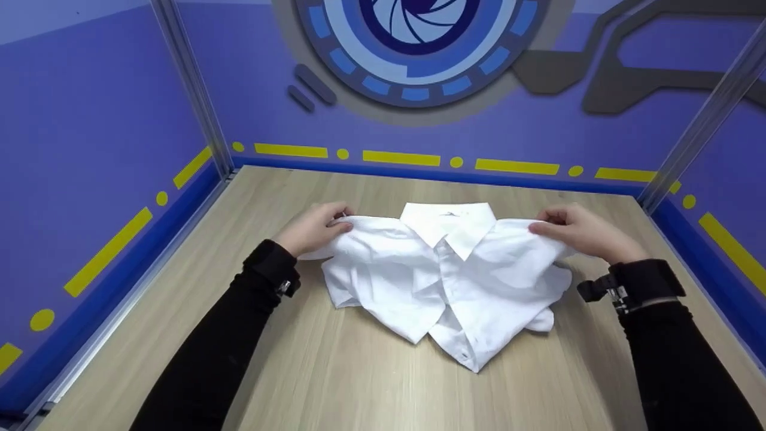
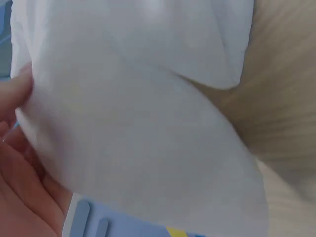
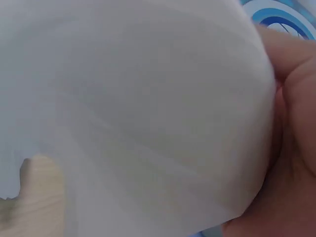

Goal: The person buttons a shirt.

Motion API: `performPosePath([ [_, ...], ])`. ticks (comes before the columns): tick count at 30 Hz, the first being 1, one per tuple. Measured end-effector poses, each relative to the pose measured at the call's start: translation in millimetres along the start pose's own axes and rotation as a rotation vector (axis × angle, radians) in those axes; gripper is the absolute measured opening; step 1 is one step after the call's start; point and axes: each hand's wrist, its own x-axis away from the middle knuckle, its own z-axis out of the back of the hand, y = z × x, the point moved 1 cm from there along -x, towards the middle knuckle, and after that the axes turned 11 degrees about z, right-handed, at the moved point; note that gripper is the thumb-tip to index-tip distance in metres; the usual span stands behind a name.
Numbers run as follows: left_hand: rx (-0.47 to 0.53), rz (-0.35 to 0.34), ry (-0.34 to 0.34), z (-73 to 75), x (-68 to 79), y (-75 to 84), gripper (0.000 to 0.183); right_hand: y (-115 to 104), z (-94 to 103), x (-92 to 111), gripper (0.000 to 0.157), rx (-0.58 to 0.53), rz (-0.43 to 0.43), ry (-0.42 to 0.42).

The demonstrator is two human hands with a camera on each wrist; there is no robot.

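Observation:
A white collared shirt [image 1: 383, 275] is stretched between both hands, its collar [image 1: 450, 222] at the top centre and its front hanging toward the table. My left hand [image 1: 316, 228] pinches the shoulder on the left side between thumb and fingers. On the other side my right hand [image 1: 583, 230] pinches the opposite shoulder. White cloth [image 2: 138, 128] fills most of the left wrist view, the left thumb [image 2: 16, 91] pressing on its edge. In the right wrist view, the fabric [image 3: 158, 118] bulges beside the right hand [image 3: 291, 143], hiding its fingertips.
The light wood table [image 1: 371, 389] lies under the shirt. A purple-blue back wall [image 1: 479, 134] with yellow dashes closes off the far side, and side panels [image 1: 90, 167] with metal corner posts [image 1: 194, 90] stand left and right.

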Motion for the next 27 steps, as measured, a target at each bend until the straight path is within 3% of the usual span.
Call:
performPosePath([
  [2, -0.007, 0.018, 0.054, 1.1, -3.2, -1.3, 0.015, 5.4, -1.4, -4.9, 0.034, 0.038, -0.014, 0.054],
  [6, -0.140, 0.041, 0.248, -3.0, -12.3, 1.5, 0.013, 9.8, -9.7, -20.8, 0.030, 0.156, -0.036, 0.138],
  [9, -0.237, 0.110, 0.373, -9.4, -17.4, 6.6, 0.012, 7.0, -18.2, -29.6, 0.024, 0.312, -0.033, 0.189],
  [12, -0.239, 0.195, 0.386, -14.4, -20.2, 12.7, 0.013, -1.0, -25.1, -31.9, 0.018, 0.483, -0.037, 0.239],
  [15, -0.172, 0.269, 0.331, -16.4, -22.9, 16.9, 0.014, -9.9, -28.0, -32.8, 0.014, 0.588, -0.061, 0.292],
  [18, -0.066, 0.326, 0.295, -15.8, -27.3, 17.0, 0.014, -14.5, -27.0, -38.0, 0.019, 0.453, -0.132, 0.316],
  [22, 0.133, 0.331, 0.275, -14.9, -36.4, 13.3, 0.025, -6.5, -23.8, -46.8, 0.034, 0.074, -0.247, 0.349],
  [25, 0.236, 0.268, 0.156, -17.8, -42.7, 9.0, 0.058, 7.4, -24.2, -49.7, 0.057, -0.147, -0.204, 0.292],
  [27, 0.260, 0.254, 0.069, -21.8, -44.3, 4.1, 0.074, 16.5, -27.1, -48.8, 0.064, -0.204, -0.144, 0.206],
])
